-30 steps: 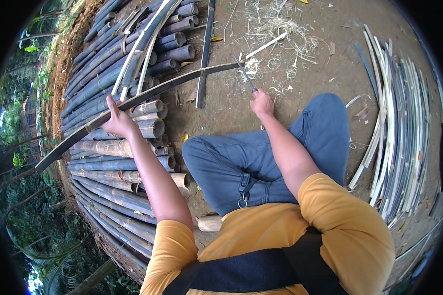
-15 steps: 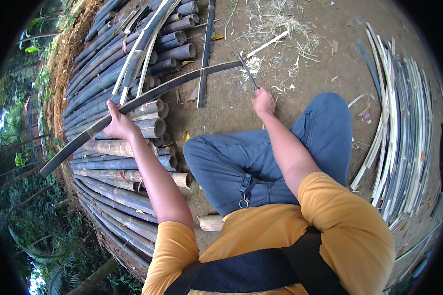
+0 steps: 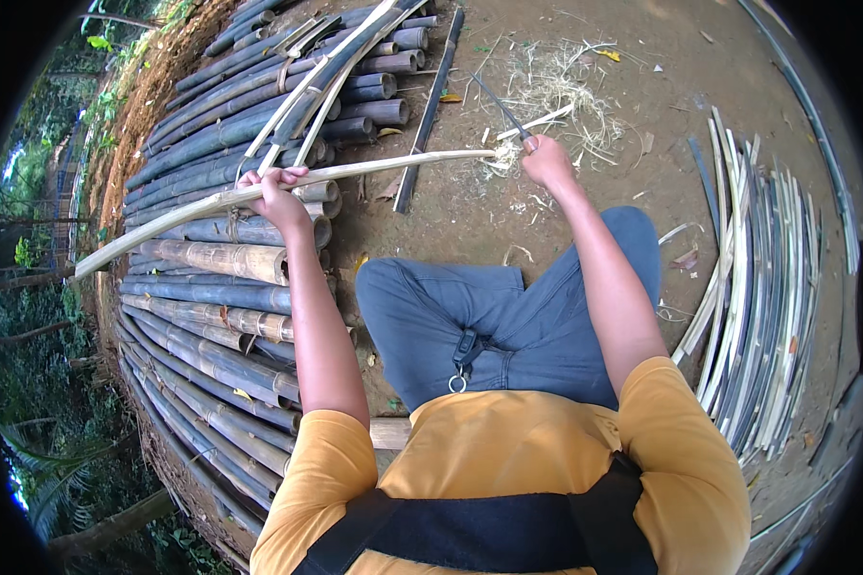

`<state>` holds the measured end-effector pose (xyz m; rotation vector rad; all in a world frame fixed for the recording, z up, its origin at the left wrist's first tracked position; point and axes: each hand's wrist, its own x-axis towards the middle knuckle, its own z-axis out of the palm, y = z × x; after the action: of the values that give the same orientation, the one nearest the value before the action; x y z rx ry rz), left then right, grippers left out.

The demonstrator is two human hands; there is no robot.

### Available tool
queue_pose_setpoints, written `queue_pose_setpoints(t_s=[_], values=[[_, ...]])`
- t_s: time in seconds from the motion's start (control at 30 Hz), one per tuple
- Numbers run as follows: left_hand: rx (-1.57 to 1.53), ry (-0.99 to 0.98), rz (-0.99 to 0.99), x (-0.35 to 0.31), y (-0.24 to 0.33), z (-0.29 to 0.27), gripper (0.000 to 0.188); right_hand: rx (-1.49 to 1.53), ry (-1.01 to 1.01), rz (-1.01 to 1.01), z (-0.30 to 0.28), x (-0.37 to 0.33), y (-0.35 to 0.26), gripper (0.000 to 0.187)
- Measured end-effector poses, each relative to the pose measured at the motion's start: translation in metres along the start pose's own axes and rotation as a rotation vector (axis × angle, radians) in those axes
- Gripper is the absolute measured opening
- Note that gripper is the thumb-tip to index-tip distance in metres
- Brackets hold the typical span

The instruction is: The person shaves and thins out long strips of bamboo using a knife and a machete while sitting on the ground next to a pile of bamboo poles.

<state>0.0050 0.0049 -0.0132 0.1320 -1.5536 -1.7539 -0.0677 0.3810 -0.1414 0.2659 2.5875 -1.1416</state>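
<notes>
Left hand (image 3: 278, 199) — fingers clamped round the strip (image 3: 384, 165), pale face up, slanting across above the poles (image 3: 221, 256), tip near the right hand (image 3: 550, 165). Right fingers wrap the knife (image 3: 499, 104) — blade pointing away. Shavings (image 3: 585, 93) lie beyond.

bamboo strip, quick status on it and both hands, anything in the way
Left hand gripping bamboo strip, pale face showing. Right hand holding knife near strip's end. Dark slat on ground underneath, nothing visibly blocking.
</notes>
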Motion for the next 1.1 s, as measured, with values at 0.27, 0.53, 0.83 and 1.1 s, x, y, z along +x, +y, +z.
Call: queue_pose_setpoints(t_s=[0.27,0.53,0.83,1.1], values=[[-0.178,-0.019,0.105,-0.063,0.012,0.025,0.018,-0.237,-0.167,-0.186,0.007,-0.053,0.000,0.020],[-0.217,0.018,0.045,-0.085,0.016,0.022,0.017,-0.284,-0.104,-0.017,0.059,-0.039,0.047,0.020],[-0.188,0.007,0.009,-0.074,0.017,0.019,0.012,-0.304,-0.218,-0.189,0.037,-0.087,0.002,0.022],[-0.200,-0.146,0.009,-0.059,0.014,0.011,0.009,-0.340,-0.139,0.079,0.036,-0.040,0.040,0.032]])
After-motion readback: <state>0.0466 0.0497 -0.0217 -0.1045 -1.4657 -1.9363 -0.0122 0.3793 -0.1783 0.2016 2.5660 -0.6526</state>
